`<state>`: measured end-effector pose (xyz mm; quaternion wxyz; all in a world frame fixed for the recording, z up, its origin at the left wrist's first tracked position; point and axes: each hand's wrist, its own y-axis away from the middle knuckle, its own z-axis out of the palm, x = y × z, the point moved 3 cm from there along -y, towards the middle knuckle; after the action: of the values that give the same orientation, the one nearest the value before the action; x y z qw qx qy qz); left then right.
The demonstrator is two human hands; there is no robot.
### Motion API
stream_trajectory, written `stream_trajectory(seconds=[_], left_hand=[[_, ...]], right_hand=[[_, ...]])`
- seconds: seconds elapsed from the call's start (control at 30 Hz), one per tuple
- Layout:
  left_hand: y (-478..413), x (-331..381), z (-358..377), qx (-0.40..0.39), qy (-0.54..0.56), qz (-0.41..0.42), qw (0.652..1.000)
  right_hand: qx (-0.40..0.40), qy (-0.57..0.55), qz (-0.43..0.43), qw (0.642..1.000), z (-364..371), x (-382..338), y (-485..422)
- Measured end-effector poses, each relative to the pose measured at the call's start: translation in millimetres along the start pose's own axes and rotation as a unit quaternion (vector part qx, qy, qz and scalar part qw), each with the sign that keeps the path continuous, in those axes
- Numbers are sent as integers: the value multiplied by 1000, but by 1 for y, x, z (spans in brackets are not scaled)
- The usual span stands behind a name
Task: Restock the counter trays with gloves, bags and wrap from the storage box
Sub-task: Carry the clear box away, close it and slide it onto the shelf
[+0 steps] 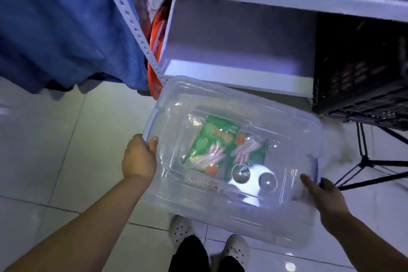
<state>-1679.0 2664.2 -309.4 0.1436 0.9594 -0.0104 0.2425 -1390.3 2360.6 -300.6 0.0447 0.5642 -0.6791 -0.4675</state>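
Note:
A clear plastic storage box [260,212] with its lid on is held in the air in front of a white shelf unit. Through the lid I see two green packs of gloves [218,141] lying inside. My left hand [139,157] grips the box's left handle, thumb on top of the lid edge. My right hand [324,196] grips the right handle, fingers curled under the rim.
An empty white shelf bay [238,73] lies just behind the box. A black crate [362,73] fills the bay to the right, with a black tripod [366,161] below it. Blue cloth [61,28] hangs at the left beside an orange item. My white shoes [181,229] stand on the tiled floor.

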Motion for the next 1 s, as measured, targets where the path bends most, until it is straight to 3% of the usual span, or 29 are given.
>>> stream_trajectory(seconds=[0.4,0.57,0.7,0.8,0.9,1.0], left_hand=[[-66,146,-56,-19,-20,100,995],[-115,190,-44,-75,-41,134,987],[-134,212,-40,-163,-17,199,966],[-129,214,-50,-128,-17,248,960],[-107,198,-60,-51,16,183,982],[-62,184,-60,-105,170,101,975]], right_hand=[[32,-215,27,976,-46,-71,42],[47,-281,67,956,-35,-84,42],[54,-345,115,930,-23,-86,46],[61,-383,131,912,-15,-88,52],[71,-382,147,910,-5,-97,61],[99,-372,158,909,0,-106,69]])
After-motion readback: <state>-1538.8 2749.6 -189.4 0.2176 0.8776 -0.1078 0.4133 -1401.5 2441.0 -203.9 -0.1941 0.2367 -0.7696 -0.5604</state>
